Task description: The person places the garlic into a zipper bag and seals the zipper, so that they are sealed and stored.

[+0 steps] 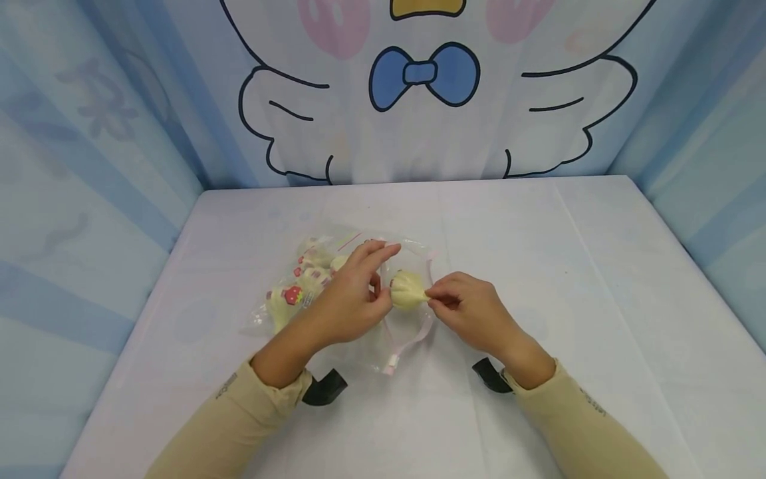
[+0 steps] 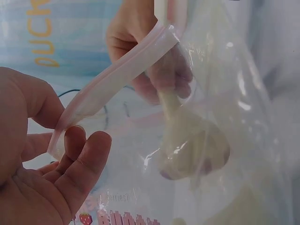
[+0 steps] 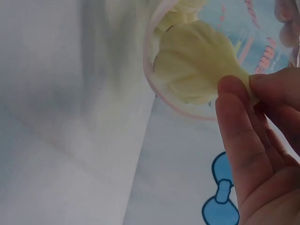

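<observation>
A clear zip bag [image 1: 366,349] with a pink closure strip [image 2: 117,70] lies on the table, its mouth toward the right. My left hand [image 1: 353,299] pinches the strip at the mouth and keeps it parted, as the left wrist view shows. By its stem, my right hand [image 1: 473,311] pinches a pale yellow garlic bulb [image 3: 192,63] between thumb and fingers. The bulb [image 2: 192,145] is inside the bag's mouth, seen through the plastic, stem pointing out. More pale bulbs [image 1: 278,309] fill the left part of the bag, partly hidden under my left hand.
The white slider [image 1: 391,364] sits at the near end of the strip. Red strawberries and pink letters are printed on the bag. A white cloth covers the table [image 1: 568,266]. Patterned curtains [image 1: 419,146] stand behind it and at both sides.
</observation>
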A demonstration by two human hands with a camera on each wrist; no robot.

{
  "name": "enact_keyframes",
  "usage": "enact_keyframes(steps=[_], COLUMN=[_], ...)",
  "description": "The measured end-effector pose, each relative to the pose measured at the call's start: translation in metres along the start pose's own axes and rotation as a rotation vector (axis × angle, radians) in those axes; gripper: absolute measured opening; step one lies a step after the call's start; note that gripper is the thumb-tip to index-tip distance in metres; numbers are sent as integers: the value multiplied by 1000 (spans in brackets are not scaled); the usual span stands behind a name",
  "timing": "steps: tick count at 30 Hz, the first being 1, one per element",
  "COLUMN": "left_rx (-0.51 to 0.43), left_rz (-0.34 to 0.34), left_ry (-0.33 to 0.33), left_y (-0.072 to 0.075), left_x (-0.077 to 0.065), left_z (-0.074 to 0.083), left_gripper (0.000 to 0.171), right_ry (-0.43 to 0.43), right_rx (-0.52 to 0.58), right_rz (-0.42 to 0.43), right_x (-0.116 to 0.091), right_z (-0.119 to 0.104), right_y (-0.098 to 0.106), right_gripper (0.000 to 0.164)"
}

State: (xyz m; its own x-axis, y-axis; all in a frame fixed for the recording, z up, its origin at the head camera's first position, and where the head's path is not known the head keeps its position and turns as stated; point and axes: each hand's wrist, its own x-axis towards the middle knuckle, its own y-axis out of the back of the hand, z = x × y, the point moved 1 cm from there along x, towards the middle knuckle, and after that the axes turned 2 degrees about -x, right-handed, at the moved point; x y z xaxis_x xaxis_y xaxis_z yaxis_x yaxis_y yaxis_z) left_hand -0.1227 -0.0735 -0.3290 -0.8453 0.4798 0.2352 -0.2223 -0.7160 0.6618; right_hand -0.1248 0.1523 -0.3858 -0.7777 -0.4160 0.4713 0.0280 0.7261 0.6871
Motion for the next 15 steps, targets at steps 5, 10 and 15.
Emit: enact_keyframes(steps=[5, 10, 15], left_rx=[-3, -3, -3], left_rz=[0, -3, -8], left_ry=[-13, -1, 15], left_y=[0, 0, 0], left_x=[0, -1, -1], left_z=[-1, 0, 0], left_gripper=[59, 59, 60], right_ry=[26, 1, -31], right_rx=[-55, -97, -114], right_rz=[11, -30, -45], right_x=[5, 8, 10], right_z=[-1, -3, -6], right_y=[-12, -19, -24], right_gripper=[13, 9, 7])
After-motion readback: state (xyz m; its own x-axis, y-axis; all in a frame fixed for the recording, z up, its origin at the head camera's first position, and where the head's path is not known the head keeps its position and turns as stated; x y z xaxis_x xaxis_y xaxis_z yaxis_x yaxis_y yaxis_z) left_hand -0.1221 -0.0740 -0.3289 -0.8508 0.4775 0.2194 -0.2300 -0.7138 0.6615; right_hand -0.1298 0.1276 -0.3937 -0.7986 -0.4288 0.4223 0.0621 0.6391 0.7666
